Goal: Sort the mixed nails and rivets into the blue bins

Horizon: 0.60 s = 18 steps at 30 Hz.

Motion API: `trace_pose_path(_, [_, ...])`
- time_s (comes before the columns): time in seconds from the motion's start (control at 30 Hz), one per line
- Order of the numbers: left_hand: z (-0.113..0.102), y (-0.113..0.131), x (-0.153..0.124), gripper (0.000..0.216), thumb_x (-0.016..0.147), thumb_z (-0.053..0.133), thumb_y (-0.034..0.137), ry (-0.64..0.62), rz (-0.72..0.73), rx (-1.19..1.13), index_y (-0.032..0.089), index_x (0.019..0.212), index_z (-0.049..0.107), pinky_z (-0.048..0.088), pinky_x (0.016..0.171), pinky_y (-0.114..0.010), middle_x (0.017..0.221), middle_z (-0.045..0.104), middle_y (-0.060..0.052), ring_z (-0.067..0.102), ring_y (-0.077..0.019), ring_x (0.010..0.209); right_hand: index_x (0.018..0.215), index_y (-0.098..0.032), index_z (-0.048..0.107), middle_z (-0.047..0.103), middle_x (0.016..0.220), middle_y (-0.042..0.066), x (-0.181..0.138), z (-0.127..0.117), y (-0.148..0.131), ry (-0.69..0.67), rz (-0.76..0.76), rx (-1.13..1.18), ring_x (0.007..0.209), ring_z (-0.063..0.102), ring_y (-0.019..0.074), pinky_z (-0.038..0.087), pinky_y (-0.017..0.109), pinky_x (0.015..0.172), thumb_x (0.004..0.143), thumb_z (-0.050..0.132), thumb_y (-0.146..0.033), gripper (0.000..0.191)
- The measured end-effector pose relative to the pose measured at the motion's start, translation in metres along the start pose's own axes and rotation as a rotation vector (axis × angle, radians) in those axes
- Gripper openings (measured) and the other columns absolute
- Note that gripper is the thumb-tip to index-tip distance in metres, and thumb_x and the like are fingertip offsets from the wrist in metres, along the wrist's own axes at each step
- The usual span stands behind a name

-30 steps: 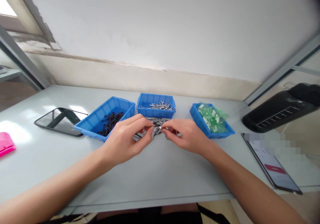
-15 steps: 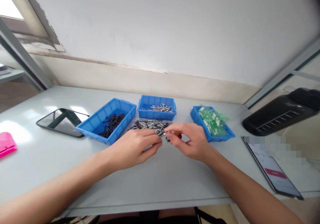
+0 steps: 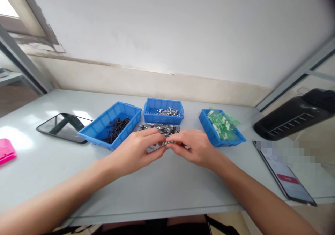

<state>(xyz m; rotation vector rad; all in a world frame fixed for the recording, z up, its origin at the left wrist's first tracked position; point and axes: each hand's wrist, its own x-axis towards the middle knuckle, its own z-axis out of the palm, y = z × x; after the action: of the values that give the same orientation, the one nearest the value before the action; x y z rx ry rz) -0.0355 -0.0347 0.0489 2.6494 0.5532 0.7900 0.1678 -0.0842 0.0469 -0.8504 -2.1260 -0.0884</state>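
Three blue trays (image 3: 163,117) stand just beyond the hands, a screw pile (image 3: 159,127) between. Left hand (image 3: 136,151) and right hand (image 3: 195,147) pinch what seems one screw (image 3: 169,142), lying crosswise.

A pale grey table (image 3: 162,189) was set against a white wall (image 3: 183,29), whose lower band was painted beige. A window frame (image 3: 15,22) was seen at the upper left, with bright daylight admitted there and reflected on the tabletop. Grey metal uprights were seen at both sides.
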Motion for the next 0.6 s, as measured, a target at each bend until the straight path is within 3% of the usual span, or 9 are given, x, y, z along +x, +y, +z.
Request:
trace_pose_path(0.17, [-0.0004,-0.0007,0.0013,0.02,0.093,0.052,0.022,0.008,0.008,-0.073,0.016,0.077,0.062,0.045,0.06,-0.021,0.071,0.058,0.0,0.055,-0.0103,0.067,0.097,-0.02,0.063,0.067,0.067,-0.003,-0.0017,0.0004,0.0011,-0.026,0.036,0.04,0.057,0.059,0.008,0.046,0.019,0.059,0.095,0.052,-0.029,0.015])
trace_pose_path(0.37, [-0.0065,0.001,0.0005,0.016,0.091,0.057,0.019,0.238,-0.011,-0.151,0.021,0.096,0.072,0.054,0.074,-0.023,0.098,0.068,-0.004,0.065,-0.0133,0.087,0.107,-0.02,0.058,0.066,0.068,-0.004,-0.0035,0.0017,0.0034,-0.024,0.171,0.099,0.059,0.059,0.0078,0.047,0.018,0.059,0.092,0.056,-0.029,0.017])
trace_pose_path(0.5, [-0.0057,0.0009,-0.0033,0.025,0.091,0.058,0.018,0.262,0.024,-0.146,0.027,0.111,0.07,0.055,0.075,-0.024,0.112,0.063,-0.006,0.062,-0.0157,0.097,0.103,-0.019,0.059,0.066,0.069,-0.004,-0.002,0.0014,0.0014,-0.042,0.154,0.082,0.056,0.057,0.0068,0.043,0.018,0.055,0.094,0.053,-0.028,0.014])
trace_pose_path(0.6, [-0.0054,0.0012,-0.0033,0.028,0.091,0.057,0.015,0.238,0.037,-0.135,0.028,0.112,0.069,0.055,0.074,-0.023,0.118,0.062,-0.005,0.061,-0.0131,0.092,0.096,-0.019,0.059,0.064,0.066,-0.003,-0.0013,0.0012,0.0001,-0.046,0.087,0.047,0.054,0.056,0.0074,0.041,0.019,0.053,0.096,0.048,-0.027,0.014])
